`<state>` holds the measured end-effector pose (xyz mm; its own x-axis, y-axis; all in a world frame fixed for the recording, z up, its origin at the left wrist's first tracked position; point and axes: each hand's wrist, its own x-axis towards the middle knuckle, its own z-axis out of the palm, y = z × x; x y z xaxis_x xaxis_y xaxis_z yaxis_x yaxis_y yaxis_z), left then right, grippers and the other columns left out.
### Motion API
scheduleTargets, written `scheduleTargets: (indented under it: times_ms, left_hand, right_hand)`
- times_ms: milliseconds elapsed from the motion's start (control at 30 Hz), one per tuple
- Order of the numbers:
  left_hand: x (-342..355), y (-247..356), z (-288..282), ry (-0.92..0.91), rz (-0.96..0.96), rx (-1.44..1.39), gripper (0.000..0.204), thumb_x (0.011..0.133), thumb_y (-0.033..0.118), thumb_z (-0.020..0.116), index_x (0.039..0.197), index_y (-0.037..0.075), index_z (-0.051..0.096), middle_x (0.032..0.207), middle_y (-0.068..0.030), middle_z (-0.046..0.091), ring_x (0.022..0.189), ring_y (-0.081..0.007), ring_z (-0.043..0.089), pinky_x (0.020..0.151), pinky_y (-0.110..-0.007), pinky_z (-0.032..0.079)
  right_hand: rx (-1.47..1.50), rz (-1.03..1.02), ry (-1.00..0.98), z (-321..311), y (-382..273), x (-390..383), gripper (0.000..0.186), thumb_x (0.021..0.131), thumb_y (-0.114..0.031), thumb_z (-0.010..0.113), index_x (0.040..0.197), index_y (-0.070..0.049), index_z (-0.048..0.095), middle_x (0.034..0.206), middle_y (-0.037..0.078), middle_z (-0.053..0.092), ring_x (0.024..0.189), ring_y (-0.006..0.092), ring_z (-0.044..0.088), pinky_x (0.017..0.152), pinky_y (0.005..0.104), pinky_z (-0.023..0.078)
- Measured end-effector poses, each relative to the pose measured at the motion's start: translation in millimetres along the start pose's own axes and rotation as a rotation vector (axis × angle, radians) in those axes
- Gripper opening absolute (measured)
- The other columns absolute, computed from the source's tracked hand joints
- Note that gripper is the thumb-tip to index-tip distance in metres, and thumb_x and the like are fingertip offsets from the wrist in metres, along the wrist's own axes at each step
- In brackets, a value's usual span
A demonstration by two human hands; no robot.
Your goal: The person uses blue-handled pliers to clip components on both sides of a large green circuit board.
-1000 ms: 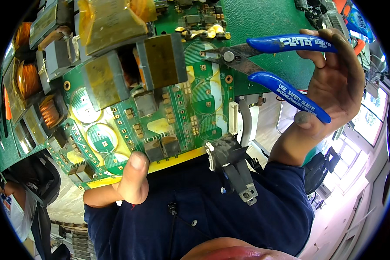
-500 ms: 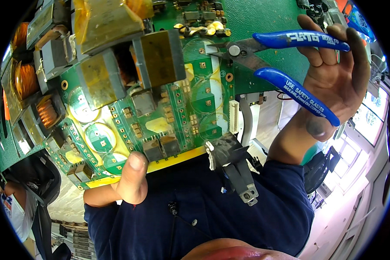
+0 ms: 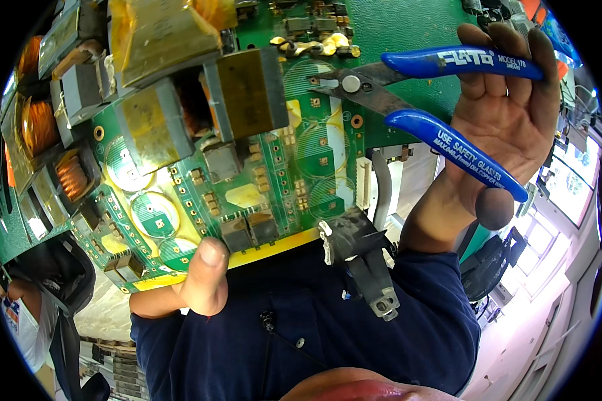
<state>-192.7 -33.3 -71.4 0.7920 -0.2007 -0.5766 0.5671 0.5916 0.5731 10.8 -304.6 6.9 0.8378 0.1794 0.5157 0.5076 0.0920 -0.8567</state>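
A large green circuit board [image 3: 274,194] is tilted up in front of me. My left hand [image 3: 207,274] grips its near edge, thumb on top; the other fingers are hidden behind it. My right hand [image 3: 505,113] holds blue-handled flush cutters [image 3: 374,87], fingers round the upper handle and thumb at the end of the lower one. The handles are spread, and the jaw tips lie over a round, bare pad area near the board's upper right. Bulky taped transformers [image 3: 247,93] and copper coils [image 3: 73,174] crowd the board's left and top.
Under the board lies a green mat [image 3: 421,100]. A black bracket with a metal tip [image 3: 364,257] sticks out from the board's near right corner. A white connector [image 3: 363,182] stands at the right edge. Another person's arm [image 3: 23,294] shows at far left.
The cutters have shifted slightly left across the round pad area, and my right hand has moved left and turned a little with them. The board and left hand have hardly moved.
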Motion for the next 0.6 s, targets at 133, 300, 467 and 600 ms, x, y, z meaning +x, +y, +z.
scheduleTargets:
  times_ms: [133, 300, 467, 600]
  left_hand:
    - [-5.4, -1.9, -8.6, 0.009, -0.032, 0.008, 0.060, 0.091, 0.051, 0.033, 0.126, 0.002, 0.039, 0.122, -0.0115, 0.048, 0.110, -0.0242, 0.047, 0.093, -0.037, 0.037]
    - [-8.8, -4.2, -16.7, 0.009, -0.045, 0.035, 0.062, 0.089, 0.054, 0.036, 0.125, 0.003, 0.041, 0.121, -0.0108, 0.049, 0.107, -0.0235, 0.049, 0.089, -0.036, 0.040]
    - [-10.2, -0.6, -13.9, 0.056, -0.092, -0.010, 0.063, 0.088, 0.054, 0.039, 0.125, 0.003, 0.041, 0.121, -0.0111, 0.049, 0.108, -0.0247, 0.049, 0.090, -0.038, 0.040]
    - [-5.5, 3.0, -4.1, 0.002, -0.052, 0.008, 0.063, 0.088, 0.053, 0.040, 0.125, 0.002, 0.040, 0.121, -0.0120, 0.048, 0.110, -0.0259, 0.048, 0.094, -0.039, 0.037]
  right_hand:
    - [-0.029, -0.055, -0.129, -19.5, 3.1, -8.2, 0.095, 0.063, -0.049, 0.072, 0.124, 0.011, 0.030, 0.113, 0.028, 0.046, 0.104, 0.0391, 0.049, 0.089, 0.0405, 0.043]
    - [-0.022, -0.091, -0.213, -28.0, 5.1, -11.2, 0.111, 0.057, -0.053, 0.077, 0.130, 0.012, 0.024, 0.122, 0.030, 0.043, 0.114, 0.0434, 0.045, 0.097, 0.0429, 0.040]
    - [-0.185, -0.033, -0.117, -20.4, -1.7, -17.9, 0.105, 0.062, -0.050, 0.076, 0.129, 0.013, 0.026, 0.119, 0.031, 0.046, 0.111, 0.0434, 0.048, 0.095, 0.0421, 0.042]
    - [-0.333, 0.036, -0.010, -6.6, -10.7, -17.1, 0.103, 0.063, -0.051, 0.075, 0.127, 0.015, 0.028, 0.117, 0.031, 0.047, 0.108, 0.0433, 0.050, 0.093, 0.0427, 0.044]
